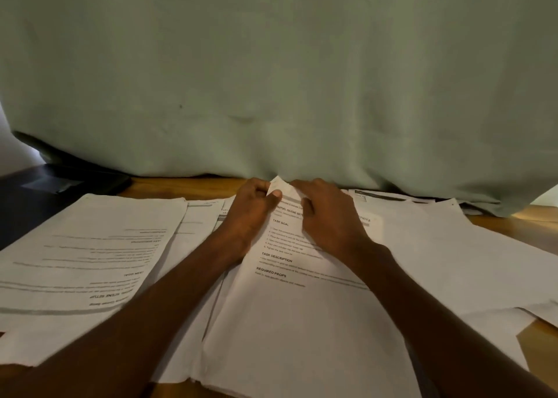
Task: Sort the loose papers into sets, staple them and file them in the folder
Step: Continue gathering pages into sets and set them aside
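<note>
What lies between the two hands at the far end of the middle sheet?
In the head view, only that printed sheet's raised top corner lies between the left hand and the right hand; both hands touch it.

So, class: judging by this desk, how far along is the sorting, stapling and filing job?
Early on. Done: nothing looks filed; no stapler or folder is visible. In hand: the left hand pinches the top corner of the middle set and the right hand rests on it. Left: loose sheets lie spread across the table.

Papers spread across tabletop (187,184)
Ctr sheet (290,322) overlaps others; stack (84,255) to its left, sheets (447,255) to its right, cloth (271,74) hanging at far edge.
</note>
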Available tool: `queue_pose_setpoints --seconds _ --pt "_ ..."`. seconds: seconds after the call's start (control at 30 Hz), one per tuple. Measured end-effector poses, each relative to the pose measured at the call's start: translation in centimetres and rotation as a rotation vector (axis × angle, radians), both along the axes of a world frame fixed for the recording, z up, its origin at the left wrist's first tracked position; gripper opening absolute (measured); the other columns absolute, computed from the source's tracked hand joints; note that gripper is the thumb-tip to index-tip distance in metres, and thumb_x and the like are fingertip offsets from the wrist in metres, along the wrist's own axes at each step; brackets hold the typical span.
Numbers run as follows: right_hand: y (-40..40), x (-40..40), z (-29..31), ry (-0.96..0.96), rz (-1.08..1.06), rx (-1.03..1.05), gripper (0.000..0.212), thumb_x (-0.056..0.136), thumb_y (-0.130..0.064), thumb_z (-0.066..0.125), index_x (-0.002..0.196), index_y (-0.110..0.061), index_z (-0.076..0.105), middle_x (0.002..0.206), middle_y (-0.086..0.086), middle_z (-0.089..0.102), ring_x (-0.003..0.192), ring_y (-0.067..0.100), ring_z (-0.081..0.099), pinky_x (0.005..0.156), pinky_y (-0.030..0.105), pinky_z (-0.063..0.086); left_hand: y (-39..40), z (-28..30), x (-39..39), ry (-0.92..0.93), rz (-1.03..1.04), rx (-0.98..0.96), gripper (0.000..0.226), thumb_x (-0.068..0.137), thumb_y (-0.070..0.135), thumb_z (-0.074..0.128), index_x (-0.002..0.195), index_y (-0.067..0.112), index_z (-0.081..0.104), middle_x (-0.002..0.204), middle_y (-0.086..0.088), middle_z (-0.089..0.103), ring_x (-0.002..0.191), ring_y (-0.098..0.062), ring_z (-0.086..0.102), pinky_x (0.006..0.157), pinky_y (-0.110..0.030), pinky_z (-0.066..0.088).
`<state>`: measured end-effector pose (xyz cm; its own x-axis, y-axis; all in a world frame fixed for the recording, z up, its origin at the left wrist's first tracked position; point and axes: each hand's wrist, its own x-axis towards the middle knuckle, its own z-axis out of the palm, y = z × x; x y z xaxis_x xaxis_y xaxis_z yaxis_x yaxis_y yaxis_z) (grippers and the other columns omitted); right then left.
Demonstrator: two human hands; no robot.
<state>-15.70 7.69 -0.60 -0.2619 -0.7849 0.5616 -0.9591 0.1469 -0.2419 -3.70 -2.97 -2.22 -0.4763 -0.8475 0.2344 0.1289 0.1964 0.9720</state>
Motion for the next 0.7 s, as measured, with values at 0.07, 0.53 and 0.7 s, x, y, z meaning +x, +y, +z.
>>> queue_pose_setpoints --seconds 0.07,0.53,0.7 --pt "0.0 -0.5 -0.3 -0.025 -0.003 -0.025 0.051 0.098 -0.01 0.05 0.142 -0.034 0.057 0.12 0.002 0.064 0.113 0.024 0.056 0.097 0.044 0.047 -0.2 0.0 0.1 0.082 0.001 0.04 0.015 0.098 0.019 0.069 0.102 0.004 0.068 0.092 -0.008 0.079 0.079 -0.017 0.075 0.066 -0.029 0.061" --pt "-0.3 -0.4 -1.7 -0.147 0.051 -0.142 0.057 0.1 -0.009 0.053 0.151 -0.032 0.046 0.121 0.002 0.063 0.114 0.022 0.057 0.1 0.046 0.048 0.0 -0.5 -0.1 0.154 -0.042 0.088 0.021 0.095 0.03 0.073 0.103 0.011 0.076 0.095 -0.009 0.08 0.083 -0.023 0.077 0.067 -0.029 0.059" --pt "-0.3 -0.9 -1.6 -0.14 0.07 -0.169 0.054 0.096 -0.004 0.053 0.141 -0.033 0.06 0.115 0.003 0.066 0.109 0.023 0.059 0.094 0.048 0.05 0.1 -0.8 -0.1 -0.066 -0.291 0.04 0.026 0.095 0.023 0.073 0.118 0.011 0.073 0.111 -0.011 0.078 0.108 -0.031 0.073 0.097 -0.044 0.057"
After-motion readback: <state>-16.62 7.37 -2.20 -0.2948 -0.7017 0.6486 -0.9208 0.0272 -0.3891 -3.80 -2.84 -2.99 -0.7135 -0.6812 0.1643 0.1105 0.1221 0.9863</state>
